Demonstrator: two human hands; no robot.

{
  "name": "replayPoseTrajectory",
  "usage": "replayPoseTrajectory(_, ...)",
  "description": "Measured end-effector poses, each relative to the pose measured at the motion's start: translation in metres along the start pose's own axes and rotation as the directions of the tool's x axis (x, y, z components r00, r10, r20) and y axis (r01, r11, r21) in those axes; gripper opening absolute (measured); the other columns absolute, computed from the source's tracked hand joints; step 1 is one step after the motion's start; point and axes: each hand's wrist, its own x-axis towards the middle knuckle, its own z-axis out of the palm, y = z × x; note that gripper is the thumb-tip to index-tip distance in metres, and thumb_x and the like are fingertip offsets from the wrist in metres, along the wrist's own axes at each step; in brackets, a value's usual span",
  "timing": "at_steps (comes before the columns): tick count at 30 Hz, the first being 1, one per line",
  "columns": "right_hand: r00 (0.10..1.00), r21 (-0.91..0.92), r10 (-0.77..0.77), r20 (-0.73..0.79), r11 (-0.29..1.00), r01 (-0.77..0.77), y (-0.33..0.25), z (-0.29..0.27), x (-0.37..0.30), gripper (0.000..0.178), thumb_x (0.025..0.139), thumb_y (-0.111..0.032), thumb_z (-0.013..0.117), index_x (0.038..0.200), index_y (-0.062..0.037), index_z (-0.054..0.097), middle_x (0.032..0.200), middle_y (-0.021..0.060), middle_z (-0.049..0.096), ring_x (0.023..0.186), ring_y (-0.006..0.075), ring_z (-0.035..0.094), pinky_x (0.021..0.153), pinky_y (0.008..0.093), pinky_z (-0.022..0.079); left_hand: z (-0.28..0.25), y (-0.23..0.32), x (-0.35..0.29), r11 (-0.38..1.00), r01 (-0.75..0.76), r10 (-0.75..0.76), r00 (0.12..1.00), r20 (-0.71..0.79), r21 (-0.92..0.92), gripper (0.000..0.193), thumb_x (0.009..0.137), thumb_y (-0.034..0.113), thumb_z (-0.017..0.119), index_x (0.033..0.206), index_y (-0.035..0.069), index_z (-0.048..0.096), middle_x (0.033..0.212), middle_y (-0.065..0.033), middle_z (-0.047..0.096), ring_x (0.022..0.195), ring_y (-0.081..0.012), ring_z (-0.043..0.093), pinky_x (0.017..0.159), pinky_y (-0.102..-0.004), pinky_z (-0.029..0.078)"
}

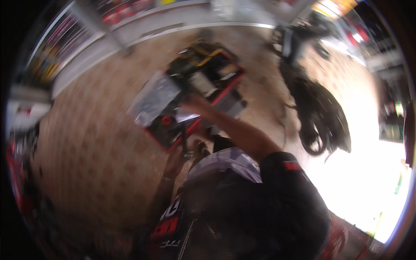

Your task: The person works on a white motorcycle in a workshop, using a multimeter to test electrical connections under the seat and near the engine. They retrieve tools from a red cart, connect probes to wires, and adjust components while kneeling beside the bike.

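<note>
The picture is smeared by motion. In front of me stands a tool cart with a red-edged tray point(229, 89), crowded with dark and yellow items that I cannot make out singly. My right hand point(193, 104) reaches over its middle, beside a pale sheet; its fingers are blurred. By the near corner of the tray is my left hand point(174, 161), next to a dark bar-like thing point(185, 141); whether it grips this is unclear. A clear plastic bag point(156, 99) lies across the tray's left side. Near it sits a small red round piece point(166, 121).
A dark motorcycle point(314, 106) stands on the tiled floor point(86, 125) to the right, beside a glaring bright opening. Display shelves point(58, 47) line the far left, and a low pale ledge point(173, 27) runs along the back.
</note>
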Motion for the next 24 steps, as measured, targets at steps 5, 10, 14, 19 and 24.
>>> replayPoseTrajectory(5,0.959,-0.173,-0.229,-0.167,0.964,0.200,-0.037,-0.014,0.070,0.065,0.080,-0.045,0.078,0.126,-0.0023,0.062,0.121,0.0283,0.064,0.117,0.0382,0.063,0.098,0.0454,0.051,-0.001,0.008,-0.011,0.999,0.009,-0.015,0.987,-0.159,-0.035,0.043,0.105,0.037,0.053,0.137,0.008,0.053,0.106,-0.0019,0.067,0.095,-0.0146,0.066,0.083,-0.0324,0.054)
replayPoseTrajectory(10,0.961,-0.228,-0.018,-0.275,0.973,-0.047,-0.063,0.009,0.106,0.057,0.081,-0.042,0.076,0.121,-0.0038,0.063,0.113,0.0256,0.067,0.110,0.0387,0.065,0.096,0.0474,0.052,0.000,0.008,-0.024,0.998,-0.058,0.045,0.955,-0.293,-0.037,0.045,0.105,0.039,0.054,0.132,0.004,0.052,0.104,-0.0063,0.065,0.097,-0.0161,0.063,0.084,-0.0336,0.051)
replayPoseTrajectory(14,0.989,-0.141,-0.136,-0.054,0.982,0.127,-0.095,0.038,0.072,0.030,0.089,-0.029,0.066,0.114,-0.0126,0.067,0.106,0.0175,0.071,0.098,0.0367,0.069,0.084,0.0491,0.055,0.002,0.002,-0.032,0.996,-0.083,0.067,0.913,-0.401,-0.022,0.041,0.103,0.041,0.056,0.128,0.008,0.056,0.106,-0.0015,0.066,0.100,-0.0144,0.064,0.083,-0.0330,0.053)
replayPoseTrajectory(19,0.740,0.319,-0.669,-0.065,0.689,0.651,-0.167,0.050,-0.016,0.017,0.083,-0.014,0.069,0.099,-0.0084,0.068,0.093,0.0164,0.069,0.086,0.0363,0.069,0.076,0.0459,0.056,0.012,-0.002,-0.028,0.991,-0.113,0.057,0.846,-0.529,-0.075,0.044,0.102,0.043,0.057,0.131,0.009,0.055,0.109,-0.0008,0.065,0.098,-0.0141,0.063,0.083,-0.0334,0.053)
replayPoseTrajectory(24,0.708,0.453,-0.705,0.041,0.645,0.615,-0.202,0.024,-0.031,0.020,0.085,-0.015,0.068,0.102,-0.0050,0.065,0.099,0.0163,0.067,0.087,0.0373,0.068,0.077,0.0464,0.055,0.022,0.002,-0.005,0.983,-0.161,0.083,0.819,-0.568,-0.088,0.044,0.102,0.043,0.057,0.133,0.012,0.055,0.112,-0.0009,0.065,0.098,-0.0144,0.064,0.083,-0.0333,0.053)
